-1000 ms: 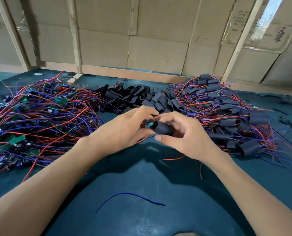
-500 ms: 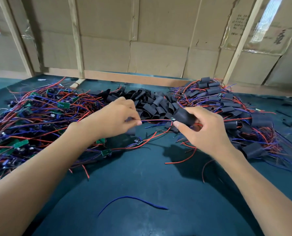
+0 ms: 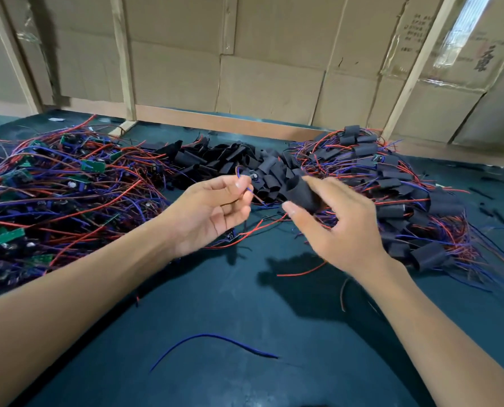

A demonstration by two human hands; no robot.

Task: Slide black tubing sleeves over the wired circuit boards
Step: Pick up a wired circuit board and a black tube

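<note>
Both hands work just in front of the heap of loose black sleeves (image 3: 230,163): my left hand (image 3: 212,212) pinches the thin blue and red wire ends (image 3: 246,186) between thumb and fingers, while my right hand (image 3: 342,224) curls around one black tubing sleeve (image 3: 300,192), its open mouth turned toward the wires. I hold the leads taut, I judge, so the sleeve can ride along them. Unsleeved wired circuit boards (image 3: 54,186) lie left of that heap on the tabletop (image 3: 245,333), sleeved ones (image 3: 392,183) right.

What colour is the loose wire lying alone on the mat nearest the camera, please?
Blue; the loose wire shows best in the head view, on the dark teal mat.
</note>
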